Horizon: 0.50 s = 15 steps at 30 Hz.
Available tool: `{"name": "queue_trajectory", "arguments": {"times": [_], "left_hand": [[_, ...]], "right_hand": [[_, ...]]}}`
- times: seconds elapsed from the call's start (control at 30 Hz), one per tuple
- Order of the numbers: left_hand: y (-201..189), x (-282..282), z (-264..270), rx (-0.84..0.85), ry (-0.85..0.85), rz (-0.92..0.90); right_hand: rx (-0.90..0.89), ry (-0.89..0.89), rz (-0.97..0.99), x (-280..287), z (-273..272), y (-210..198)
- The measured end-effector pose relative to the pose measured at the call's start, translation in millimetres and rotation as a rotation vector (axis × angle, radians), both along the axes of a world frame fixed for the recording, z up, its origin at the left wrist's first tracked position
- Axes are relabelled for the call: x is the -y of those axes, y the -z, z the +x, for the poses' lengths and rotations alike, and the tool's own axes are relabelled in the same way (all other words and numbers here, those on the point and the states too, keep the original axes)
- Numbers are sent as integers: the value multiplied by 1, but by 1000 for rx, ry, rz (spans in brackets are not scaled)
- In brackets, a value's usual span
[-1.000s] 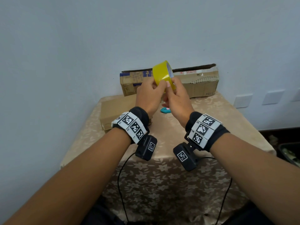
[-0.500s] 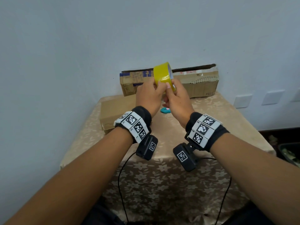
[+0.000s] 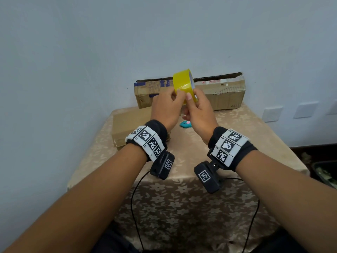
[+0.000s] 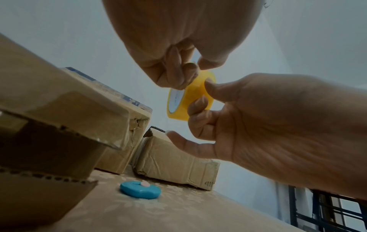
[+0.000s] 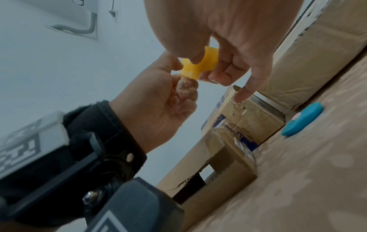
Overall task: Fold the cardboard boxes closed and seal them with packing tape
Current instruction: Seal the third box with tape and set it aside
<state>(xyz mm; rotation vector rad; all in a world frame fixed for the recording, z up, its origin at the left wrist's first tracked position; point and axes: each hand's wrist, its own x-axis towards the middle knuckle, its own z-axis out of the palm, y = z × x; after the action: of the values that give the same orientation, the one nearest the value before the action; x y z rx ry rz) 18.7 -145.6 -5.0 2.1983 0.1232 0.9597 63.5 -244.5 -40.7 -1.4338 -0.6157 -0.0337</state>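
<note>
A yellow roll of packing tape is held up over the table by both hands. My right hand grips the roll, thumb on its outer face and fingers behind it. My left hand pinches the roll's near edge, where a short clear bit of tape lies lifted over its fingers. A long cardboard box stands against the wall with its top open. A flatter cardboard box lies at the table's left, its end flaps open.
A small blue cutter lies on the floral tablecloth below the hands. Wrist camera cables hang over the table's front edge. Wall sockets are at the right, a dark bin beside the table.
The roll stays at the same height. Both thumbs have shifted slightly on its edge, and my left fingers now pinch the lifted tape end.
</note>
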Motion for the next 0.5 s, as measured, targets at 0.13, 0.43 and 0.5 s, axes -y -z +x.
{"name": "queue_trajectory", "arguments": {"times": [0.13, 0.43, 0.5], "left_hand": [[-2, -6, 1, 7, -64, -15], [-1, -2, 0, 42, 10, -63], [0, -2, 1, 45, 14, -55]], "right_hand": [[33, -13, -17, -1, -1, 1], [10, -14, 6, -1, 4, 2], [6, -18, 23, 0, 5, 2]]}}
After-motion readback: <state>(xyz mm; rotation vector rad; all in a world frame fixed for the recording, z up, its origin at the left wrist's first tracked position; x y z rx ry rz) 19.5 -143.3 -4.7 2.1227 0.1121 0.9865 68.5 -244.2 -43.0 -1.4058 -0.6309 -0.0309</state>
